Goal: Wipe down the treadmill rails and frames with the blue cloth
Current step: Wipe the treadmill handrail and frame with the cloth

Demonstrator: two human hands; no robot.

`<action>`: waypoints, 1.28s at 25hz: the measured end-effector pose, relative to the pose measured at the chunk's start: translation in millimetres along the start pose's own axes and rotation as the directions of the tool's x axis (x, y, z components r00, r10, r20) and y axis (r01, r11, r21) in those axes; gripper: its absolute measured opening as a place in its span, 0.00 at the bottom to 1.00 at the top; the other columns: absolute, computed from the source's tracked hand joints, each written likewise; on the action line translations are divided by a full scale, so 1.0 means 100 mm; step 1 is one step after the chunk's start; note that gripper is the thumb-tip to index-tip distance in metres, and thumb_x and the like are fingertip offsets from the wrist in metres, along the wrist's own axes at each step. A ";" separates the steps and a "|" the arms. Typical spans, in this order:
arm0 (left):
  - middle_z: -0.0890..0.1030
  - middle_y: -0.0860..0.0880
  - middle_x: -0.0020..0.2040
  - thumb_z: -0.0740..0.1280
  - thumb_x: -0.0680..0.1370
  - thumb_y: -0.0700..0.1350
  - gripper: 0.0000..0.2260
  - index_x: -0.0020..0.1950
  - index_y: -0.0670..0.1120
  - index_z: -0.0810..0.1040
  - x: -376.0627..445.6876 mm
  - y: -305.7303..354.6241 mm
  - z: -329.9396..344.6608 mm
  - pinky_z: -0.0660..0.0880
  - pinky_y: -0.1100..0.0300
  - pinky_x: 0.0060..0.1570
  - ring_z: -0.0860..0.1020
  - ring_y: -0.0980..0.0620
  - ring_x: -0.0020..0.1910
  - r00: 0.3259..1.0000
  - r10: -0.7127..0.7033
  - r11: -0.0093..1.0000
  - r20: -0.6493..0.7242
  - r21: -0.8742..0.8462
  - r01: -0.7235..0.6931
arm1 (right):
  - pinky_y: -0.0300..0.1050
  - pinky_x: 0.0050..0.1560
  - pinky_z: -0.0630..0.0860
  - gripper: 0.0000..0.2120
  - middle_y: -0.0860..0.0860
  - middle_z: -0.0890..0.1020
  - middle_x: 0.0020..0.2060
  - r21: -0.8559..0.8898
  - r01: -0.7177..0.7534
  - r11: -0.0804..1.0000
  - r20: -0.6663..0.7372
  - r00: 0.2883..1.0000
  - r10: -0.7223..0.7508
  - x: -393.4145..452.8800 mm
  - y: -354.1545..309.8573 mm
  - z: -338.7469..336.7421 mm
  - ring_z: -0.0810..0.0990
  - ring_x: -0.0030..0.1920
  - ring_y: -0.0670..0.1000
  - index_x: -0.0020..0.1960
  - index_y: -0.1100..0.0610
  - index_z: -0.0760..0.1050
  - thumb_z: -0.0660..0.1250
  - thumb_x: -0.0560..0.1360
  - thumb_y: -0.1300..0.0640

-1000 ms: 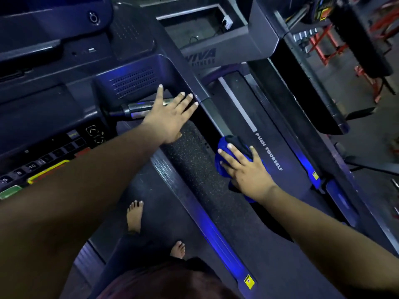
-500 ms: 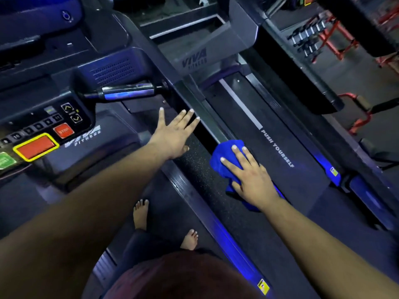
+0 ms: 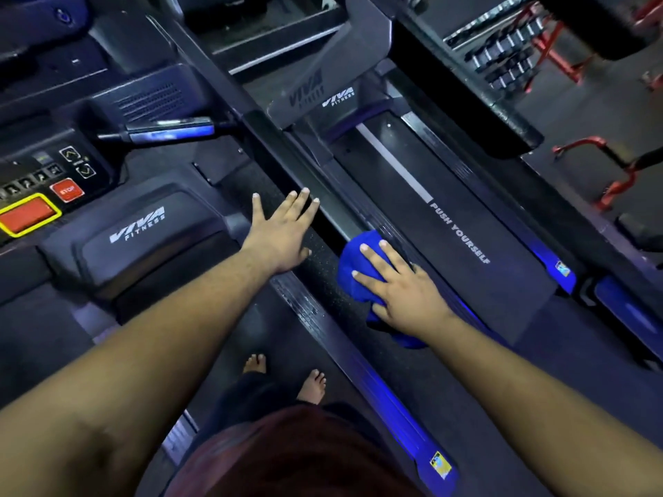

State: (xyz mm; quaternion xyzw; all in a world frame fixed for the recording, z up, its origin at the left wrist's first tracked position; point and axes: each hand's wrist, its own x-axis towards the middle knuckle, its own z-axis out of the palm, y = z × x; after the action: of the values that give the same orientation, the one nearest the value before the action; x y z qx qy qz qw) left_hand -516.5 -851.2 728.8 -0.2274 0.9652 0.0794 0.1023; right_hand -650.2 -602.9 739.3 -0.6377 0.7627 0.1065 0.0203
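Gym cleaning: a person is pressing the blue cloth [image 3: 353, 278] onto the right-hand treadmill's near side rail [image 3: 401, 242], right hand [image 3: 401, 292] flat-fingered on top, apparently mid-wipe. The left hand [image 3: 283, 234] is lying spread, its grip holding nothing. The next stroke likely calls for steady pressure along the rail.

Dumbbells [image 3: 502, 53] on what looks like a red rack [image 3: 559, 61].

Bare arms [image 3: 143, 353] + feet [image 3: 315, 387], reddish top [image 3: 287, 457]

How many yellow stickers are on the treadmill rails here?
2: one yellow sticker on the near rail's end, bottom; one on the far rail, right. Others may be hidden.
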 end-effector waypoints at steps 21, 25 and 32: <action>0.39 0.48 0.82 0.68 0.76 0.57 0.44 0.81 0.48 0.42 -0.23 0.43 0.14 0.42 0.27 0.71 0.43 0.51 0.81 1.000 -0.018 0.982 -0.023 -0.189 0.014 | 0.55 0.55 0.80 0.36 0.49 0.47 0.81 0.225 -0.103 0.969 0.016 0.995 0.102 0.07 0.03 -0.05 0.49 0.80 0.55 0.79 0.38 0.51 0.63 0.75 0.47; 0.39 0.49 0.82 0.67 0.77 0.56 0.43 0.81 0.49 0.42 -0.33 0.75 0.16 0.43 0.27 0.72 0.43 0.52 0.81 0.999 -0.050 0.982 -0.015 -0.183 0.046 | 0.56 0.60 0.78 0.37 0.52 0.52 0.81 0.301 -0.008 0.953 -0.062 0.998 0.028 -0.63 0.16 0.20 0.54 0.79 0.59 0.79 0.41 0.56 0.66 0.72 0.48; 0.54 0.46 0.82 0.64 0.76 0.46 0.37 0.82 0.47 0.49 -0.59 1.50 0.17 0.56 0.40 0.75 0.59 0.46 0.79 0.923 -0.373 0.743 0.091 -0.567 0.356 | 0.62 0.67 0.72 0.33 0.48 0.46 0.81 0.443 -0.007 0.896 -0.020 1.000 0.018 -0.07 0.27 0.11 0.52 0.79 0.57 0.79 0.39 0.49 0.61 0.79 0.46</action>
State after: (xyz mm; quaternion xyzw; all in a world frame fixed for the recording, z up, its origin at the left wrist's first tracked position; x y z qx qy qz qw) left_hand -530.3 -690.3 742.1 -0.4326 0.8340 0.3412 0.0288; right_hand -676.2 -589.6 733.3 -0.6128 0.7710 -0.0772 0.1552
